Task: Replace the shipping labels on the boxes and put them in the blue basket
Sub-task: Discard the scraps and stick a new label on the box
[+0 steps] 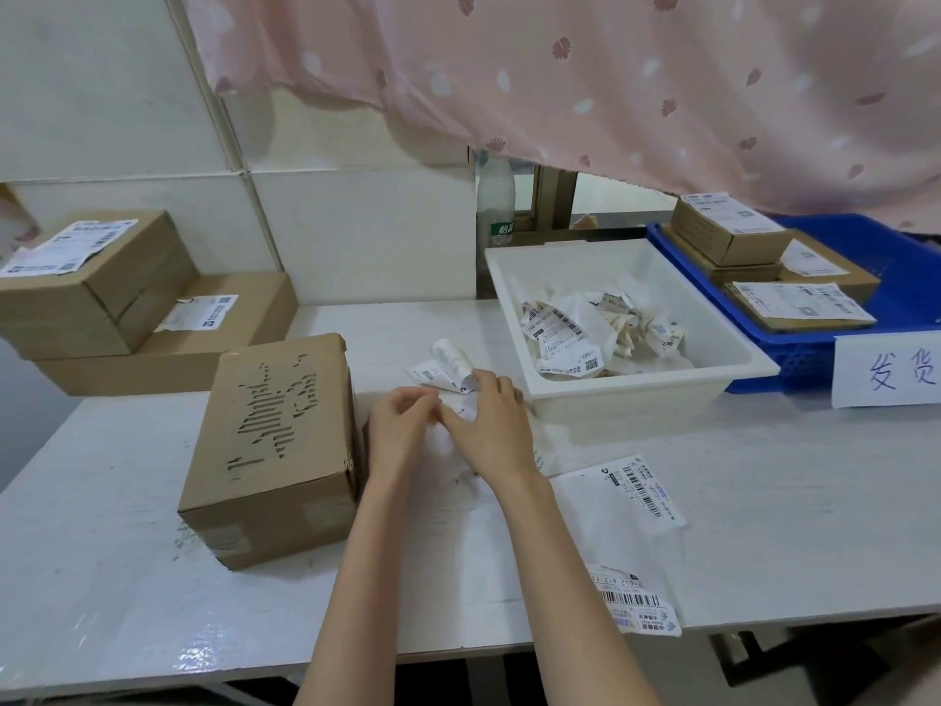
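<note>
A brown cardboard box (pixel 275 445) lies at the table's middle left, its top showing torn label residue. Just right of it, my left hand (pixel 399 425) and my right hand (pixel 491 425) meet over a white label sheet (pixel 448 369) whose far end curls up; both pinch it with the fingertips. Loose shipping labels (pixel 618 496) lie flat to the right of my right forearm, and another label (pixel 634 598) rests near the front edge. The blue basket (pixel 911 298) at the far right holds several labelled boxes (pixel 728 231).
A white tray (pixel 641 389) of crumpled old labels stands between my hands and the basket. Stacked labelled boxes (pixel 102 282) sit at the back left. A paper sign (pixel 888 372) hangs on the basket's front. A plastic bottle (pixel 495 201) stands behind the tray, under a pink curtain (pixel 611 68).
</note>
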The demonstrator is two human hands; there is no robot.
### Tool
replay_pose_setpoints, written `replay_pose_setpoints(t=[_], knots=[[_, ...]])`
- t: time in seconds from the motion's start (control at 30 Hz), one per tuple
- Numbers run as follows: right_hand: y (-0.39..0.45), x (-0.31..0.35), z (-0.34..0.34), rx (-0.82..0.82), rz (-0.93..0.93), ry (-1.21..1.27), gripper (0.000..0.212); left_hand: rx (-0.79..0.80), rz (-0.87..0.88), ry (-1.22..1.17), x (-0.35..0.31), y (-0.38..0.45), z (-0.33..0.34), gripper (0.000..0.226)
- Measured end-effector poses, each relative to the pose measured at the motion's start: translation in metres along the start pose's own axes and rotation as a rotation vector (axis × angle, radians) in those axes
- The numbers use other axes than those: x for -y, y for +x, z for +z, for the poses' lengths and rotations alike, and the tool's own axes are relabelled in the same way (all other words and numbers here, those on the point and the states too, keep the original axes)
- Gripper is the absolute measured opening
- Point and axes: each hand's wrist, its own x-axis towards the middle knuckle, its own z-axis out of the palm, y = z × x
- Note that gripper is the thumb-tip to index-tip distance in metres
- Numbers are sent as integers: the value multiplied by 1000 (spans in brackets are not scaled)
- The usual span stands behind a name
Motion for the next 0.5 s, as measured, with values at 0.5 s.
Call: replay_pose_setpoints(t=[0.5], knots=[[0, 5, -2, 43, -60, 122, 65, 1, 58, 139, -1, -7, 0, 30]])
